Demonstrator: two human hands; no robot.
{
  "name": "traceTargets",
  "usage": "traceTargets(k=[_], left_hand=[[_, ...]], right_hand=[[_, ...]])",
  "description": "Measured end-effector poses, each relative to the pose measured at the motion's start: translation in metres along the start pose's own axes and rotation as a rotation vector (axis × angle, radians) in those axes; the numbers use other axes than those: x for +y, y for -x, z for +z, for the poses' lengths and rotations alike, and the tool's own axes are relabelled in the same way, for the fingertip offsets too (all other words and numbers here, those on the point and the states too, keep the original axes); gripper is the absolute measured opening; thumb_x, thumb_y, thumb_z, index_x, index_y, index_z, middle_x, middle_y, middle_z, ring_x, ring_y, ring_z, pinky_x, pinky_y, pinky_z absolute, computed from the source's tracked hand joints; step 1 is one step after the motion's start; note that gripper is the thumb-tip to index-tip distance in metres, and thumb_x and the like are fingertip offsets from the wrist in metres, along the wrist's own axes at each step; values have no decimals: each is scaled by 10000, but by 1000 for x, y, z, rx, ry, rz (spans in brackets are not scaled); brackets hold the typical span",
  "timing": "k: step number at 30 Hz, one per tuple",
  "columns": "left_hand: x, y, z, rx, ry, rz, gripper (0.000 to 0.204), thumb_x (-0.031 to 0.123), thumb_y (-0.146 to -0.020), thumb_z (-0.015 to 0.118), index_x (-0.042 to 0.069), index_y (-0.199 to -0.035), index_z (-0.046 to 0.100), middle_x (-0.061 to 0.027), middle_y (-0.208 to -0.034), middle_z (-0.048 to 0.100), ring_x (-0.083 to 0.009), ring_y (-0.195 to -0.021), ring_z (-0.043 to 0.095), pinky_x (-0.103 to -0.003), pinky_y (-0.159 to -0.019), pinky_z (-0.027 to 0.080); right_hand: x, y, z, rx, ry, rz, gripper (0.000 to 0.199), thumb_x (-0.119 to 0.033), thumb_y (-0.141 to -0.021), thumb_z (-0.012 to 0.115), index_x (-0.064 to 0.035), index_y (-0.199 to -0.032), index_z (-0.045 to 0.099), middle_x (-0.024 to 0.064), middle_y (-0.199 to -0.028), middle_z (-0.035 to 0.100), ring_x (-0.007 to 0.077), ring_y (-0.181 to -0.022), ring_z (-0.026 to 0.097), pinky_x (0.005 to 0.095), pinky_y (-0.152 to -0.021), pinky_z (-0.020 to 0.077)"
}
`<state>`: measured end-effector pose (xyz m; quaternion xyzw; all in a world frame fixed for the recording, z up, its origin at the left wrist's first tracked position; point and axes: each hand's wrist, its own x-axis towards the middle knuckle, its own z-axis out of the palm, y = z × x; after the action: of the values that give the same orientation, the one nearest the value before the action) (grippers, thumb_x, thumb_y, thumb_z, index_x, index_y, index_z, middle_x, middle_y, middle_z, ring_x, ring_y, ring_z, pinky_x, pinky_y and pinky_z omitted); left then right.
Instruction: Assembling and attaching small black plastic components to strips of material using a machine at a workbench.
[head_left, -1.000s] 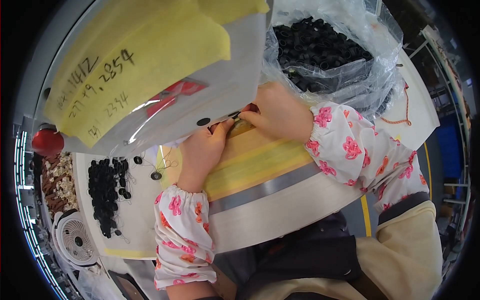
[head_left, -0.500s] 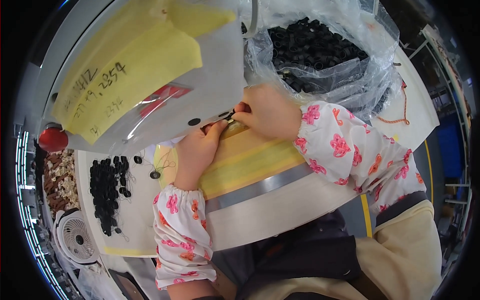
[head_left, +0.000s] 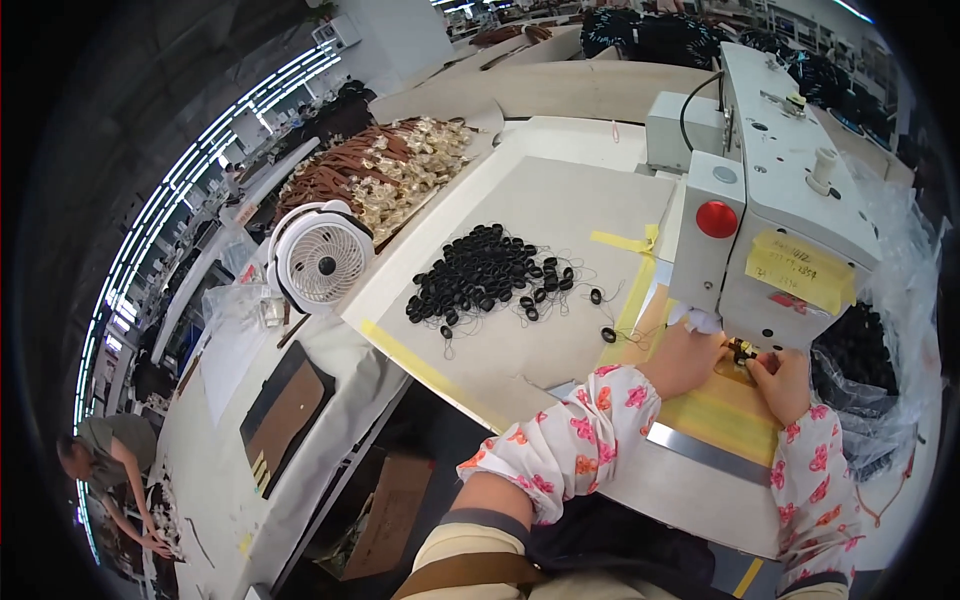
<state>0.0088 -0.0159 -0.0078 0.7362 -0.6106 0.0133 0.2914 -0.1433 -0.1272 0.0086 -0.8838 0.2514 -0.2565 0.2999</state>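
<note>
head view, left to right: white desk fan (head_left: 320, 264) at table edge; pile of black elastic loops (head_left: 478, 282) on sewing table (head_left: 560, 215), well apart from hands. left hand (head_left: 688, 360) curled, fingertips pressing small black loop piece (head_left: 741, 352) under needle of white sewing machine (head_left: 770, 190). right hand (head_left: 783, 382) pinching same piece from other side. judgement: keep piece flat, fingers off needle path, guide evenly.

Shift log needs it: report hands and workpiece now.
Left hand and right hand both pinching a small dark piece under the sewing machine. Nothing blocking.
</note>
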Motion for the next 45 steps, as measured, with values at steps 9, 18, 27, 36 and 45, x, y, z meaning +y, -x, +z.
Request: traceTargets(k=[9,18,27,36,45], left_hand=[[26,23,-6,-37,346,251,77,164,-738,532,102,-721,574,-111,-599,557,-301,-588,558,-411,-512,405],[11,8,-9,205,582,148,188,200,-801,499,65,-684,557,-85,-665,571,-280,-621,559,-385,-542,421],[11,2,-5,-50,269,171,141,199,-786,571,66,-820,606,-111,-635,559,-261,-571,546,-321,-521,418],[11,-6,-7,-205,376,-65,193,211,-745,627,113,-911,626,-65,-511,507,-179,-439,494,-288,-445,373],[21,-8,-3,-167,246,-81,164,217,-761,619,72,-838,625,-43,-502,514,-160,-431,480,-277,-441,360]], right_hand=[[-13,0,-16,-380,-448,358,102,-23,-781,563,19,-842,493,47,-614,554,99,-511,546,197,-447,434],[-39,30,3,-354,-547,263,90,20,-776,536,11,-839,471,60,-668,553,97,-512,540,196,-448,418],[-14,15,-21,-429,-567,276,119,-51,-825,529,4,-910,467,41,-671,556,83,-496,517,204,-441,409],[-6,-8,-19,-501,-592,331,167,-145,-823,567,-22,-853,458,57,-637,557,100,-479,531,217,-405,402],[15,8,9,48,-61,-313,135,-90,-732,613,5,-781,531,122,-725,584,282,-659,571,339,-577,450]])
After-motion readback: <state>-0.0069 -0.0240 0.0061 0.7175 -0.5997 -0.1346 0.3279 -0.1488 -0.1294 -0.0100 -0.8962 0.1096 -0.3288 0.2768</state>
